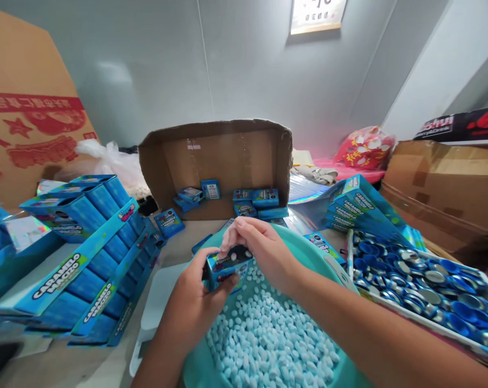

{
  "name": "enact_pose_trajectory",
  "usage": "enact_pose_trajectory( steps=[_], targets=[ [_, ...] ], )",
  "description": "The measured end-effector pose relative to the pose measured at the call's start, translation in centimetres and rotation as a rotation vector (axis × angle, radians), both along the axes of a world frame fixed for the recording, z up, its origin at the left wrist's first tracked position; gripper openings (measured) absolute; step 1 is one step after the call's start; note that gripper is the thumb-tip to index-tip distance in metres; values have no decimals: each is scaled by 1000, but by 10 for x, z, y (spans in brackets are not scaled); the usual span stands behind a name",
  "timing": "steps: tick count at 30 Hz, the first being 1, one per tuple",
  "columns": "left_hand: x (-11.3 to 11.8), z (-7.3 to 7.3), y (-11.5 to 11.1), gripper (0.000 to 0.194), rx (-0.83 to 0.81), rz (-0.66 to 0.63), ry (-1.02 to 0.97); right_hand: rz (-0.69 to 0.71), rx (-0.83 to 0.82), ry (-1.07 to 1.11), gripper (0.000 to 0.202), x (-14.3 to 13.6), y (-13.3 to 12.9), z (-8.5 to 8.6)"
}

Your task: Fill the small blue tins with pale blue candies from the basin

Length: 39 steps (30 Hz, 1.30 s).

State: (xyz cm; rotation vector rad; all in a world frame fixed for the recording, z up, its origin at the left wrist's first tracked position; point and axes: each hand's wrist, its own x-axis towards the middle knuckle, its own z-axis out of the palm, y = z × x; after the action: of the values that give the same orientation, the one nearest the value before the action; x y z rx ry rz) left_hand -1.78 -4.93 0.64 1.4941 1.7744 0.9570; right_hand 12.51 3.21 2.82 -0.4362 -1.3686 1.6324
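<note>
My left hand (197,293) grips a small blue candy box (227,269) over a teal basin (193,350), its dark open side tilted up. Above that opening, my right hand (258,245) is closed, with its fingers bunched together and a few pale candies (233,256) showing just under the fingertips. How many candies the fingers hold is hidden. Many light blue candies (276,345) fill the basin beneath both hands.
Stacked blue display cartons (102,269) of small boxes stand at left. A brown cardboard box (219,140) lying on its side behind the basin has several small blue boxes (263,198) in it. At right, a tray holds many blue and silver lids (413,280), near a blue carton (361,210).
</note>
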Motion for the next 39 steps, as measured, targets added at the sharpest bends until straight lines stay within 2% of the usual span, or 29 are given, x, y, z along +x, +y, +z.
enact_pose_trajectory(
  steps=[4, 8, 10, 14, 17, 20, 22, 25, 28, 30, 33, 34, 36, 39],
  targets=[
    [-1, 1, -1, 44, 2, -13, -37, -23, 56, -45, 37, 2, -2, 2],
    [-4, -4, 0, 51, 42, 10, -88, -113, 159, -121, 41, 3, -5, 4],
    [-4, -7, 1, 53, 68, 14, -106, -136, 131, -129, 42, 3, -4, 4],
    [-5, -10, 3, 57, 81, 68, -75, -155, -66, -59, 35, 4, 4, 5],
    [-6, -12, 5, 60, 114, 149, -87, -253, -33, -83, 35, 6, 10, 5],
    [-7, -12, 6, 62, 112, 166, -107, -299, 39, -264, 24, 6, 13, 0],
    [-8, -12, 6, 60, 112, 164, -72, -259, 20, -393, 12, 5, 14, -6],
    [-9, -12, 7, 55, 171, 150, -40, -150, -95, -460, 22, 2, 13, -15],
    [-8, -13, 9, 51, 277, 112, -99, -22, -244, -431, 29, -4, 9, -19],
    [-6, -12, 8, 49, 352, 118, -132, 42, -333, -370, 42, -8, 10, -20],
    [-7, -4, 7, 46, 486, 224, -130, -2, -378, -278, 52, -13, 18, -26],
    [-11, 0, 7, 45, 539, 272, -122, -40, -360, -291, 52, -14, 23, -29],
    [-24, 7, 7, 44, 660, 358, -99, -100, -220, -462, 47, -15, 31, -39],
    [-59, 10, 10, 45, 749, 419, -48, -51, 67, -794, 37, -15, 31, -58]
  ],
)
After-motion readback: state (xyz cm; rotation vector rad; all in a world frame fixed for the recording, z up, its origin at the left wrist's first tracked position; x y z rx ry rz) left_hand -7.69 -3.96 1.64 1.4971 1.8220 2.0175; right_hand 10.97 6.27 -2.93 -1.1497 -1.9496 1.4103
